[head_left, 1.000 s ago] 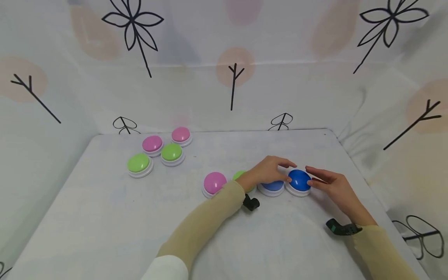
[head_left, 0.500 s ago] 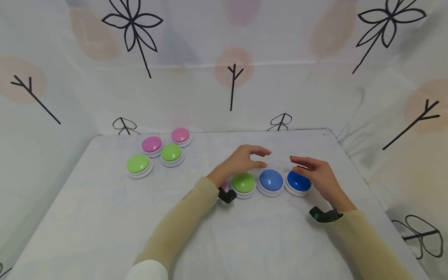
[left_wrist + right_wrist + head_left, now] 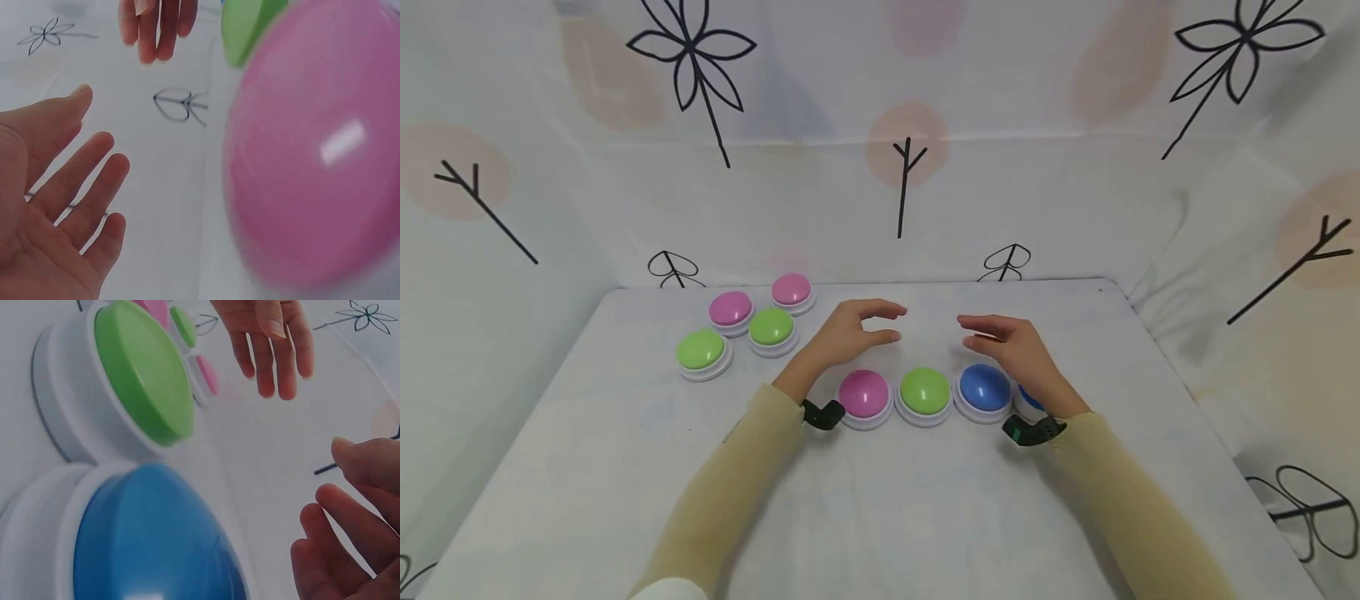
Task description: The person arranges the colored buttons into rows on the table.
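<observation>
Checking from my remote station, I find the left hand raised, its thumb parted from gently bent fingers, the span wide and nothing held. I record the right hand likewise: thumb apart, nothing in it, its palm turned toward the other across a gap. Neither touches a button.

Nearest the left wrist stands the front pink button; to its right come the front green, the blue and the end blue, the last partly hidden behind the right hand and wrist. These four form one row, domes up, just beside one another; I cannot confirm contact throughout.

Farther off, at the back left of the white table, four more sit in a close group: left pink, right pink, left green and right green.

On progress, I judge the row of four placed and released. The back group stands outside it; whether that remains outstanding, I cannot determine.
</observation>
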`<state>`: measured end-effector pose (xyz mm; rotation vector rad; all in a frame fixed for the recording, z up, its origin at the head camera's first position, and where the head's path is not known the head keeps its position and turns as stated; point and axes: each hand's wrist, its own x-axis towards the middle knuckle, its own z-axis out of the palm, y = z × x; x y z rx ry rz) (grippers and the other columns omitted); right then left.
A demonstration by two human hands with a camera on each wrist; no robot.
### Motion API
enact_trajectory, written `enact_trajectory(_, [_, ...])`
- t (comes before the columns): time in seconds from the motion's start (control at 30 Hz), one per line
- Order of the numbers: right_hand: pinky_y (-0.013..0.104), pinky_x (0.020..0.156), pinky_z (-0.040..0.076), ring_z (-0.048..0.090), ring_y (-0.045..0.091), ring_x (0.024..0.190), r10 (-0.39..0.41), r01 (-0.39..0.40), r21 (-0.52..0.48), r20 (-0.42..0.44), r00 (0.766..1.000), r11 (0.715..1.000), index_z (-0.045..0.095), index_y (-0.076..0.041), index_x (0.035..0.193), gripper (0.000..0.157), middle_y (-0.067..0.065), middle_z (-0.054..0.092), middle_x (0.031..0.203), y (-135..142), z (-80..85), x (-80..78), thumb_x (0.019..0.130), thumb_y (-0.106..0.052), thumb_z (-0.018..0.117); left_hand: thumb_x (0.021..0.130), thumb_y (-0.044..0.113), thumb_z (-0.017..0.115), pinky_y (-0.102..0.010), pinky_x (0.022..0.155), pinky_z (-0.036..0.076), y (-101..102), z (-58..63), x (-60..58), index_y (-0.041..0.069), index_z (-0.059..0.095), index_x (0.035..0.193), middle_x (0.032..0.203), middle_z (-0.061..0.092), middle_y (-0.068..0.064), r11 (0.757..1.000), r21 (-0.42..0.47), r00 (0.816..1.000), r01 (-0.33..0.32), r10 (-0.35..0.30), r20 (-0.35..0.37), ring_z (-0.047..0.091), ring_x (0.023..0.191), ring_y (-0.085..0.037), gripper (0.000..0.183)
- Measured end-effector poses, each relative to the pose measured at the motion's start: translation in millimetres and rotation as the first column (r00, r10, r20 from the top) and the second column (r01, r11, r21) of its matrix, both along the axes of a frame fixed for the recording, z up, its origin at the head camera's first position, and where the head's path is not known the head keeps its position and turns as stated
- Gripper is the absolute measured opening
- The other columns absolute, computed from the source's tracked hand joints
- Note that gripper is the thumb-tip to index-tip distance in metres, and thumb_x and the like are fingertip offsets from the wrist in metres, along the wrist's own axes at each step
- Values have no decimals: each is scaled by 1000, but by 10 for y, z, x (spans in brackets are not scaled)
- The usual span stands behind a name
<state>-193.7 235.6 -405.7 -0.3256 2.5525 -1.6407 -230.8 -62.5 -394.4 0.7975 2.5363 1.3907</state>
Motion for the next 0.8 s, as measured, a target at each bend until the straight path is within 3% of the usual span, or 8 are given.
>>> enact_trajectory(0.13, [45,108,43,54,30,128,49,-48,-42,17,999,998,67,-11,130,42,6,63,134,-267,15,-91,92,-25,74,91,25,75,-55,110,37,-308,-22,0,19,65,132,131,64,-6,997,-6,997,-71,71,-8,51,129,-22,42])
enact_trajectory(0.37, [43,106,44,58,29,124,127,-125,-65,24,992,990,67,-9,130,41,4,65,131,-730,7,-226,91,-21,75,91,27,75,-55,111,35,-764,-40,59,19,66,131,131,64,0,989,11,989,-150,151,-14,52,129,-21,42])
enact_trajectory(0.63, [36,101,49,63,20,117,209,-202,-98,62,976,974,68,-11,128,39,11,63,133,-1215,-3,-327,91,-18,75,93,24,73,-51,113,34,-1203,-68,203,14,65,132,134,62,-6,964,-62,966,-258,260,15,49,131,-26,41])
enact_trajectory(0.8, [34,101,49,64,17,115,238,-229,-117,69,969,966,69,-11,127,37,11,64,131,-1493,-29,-372,91,-16,74,92,20,73,-48,113,35,-1476,-103,250,7,65,130,132,63,-11,950,-44,951,-309,309,7,51,129,-29,41])
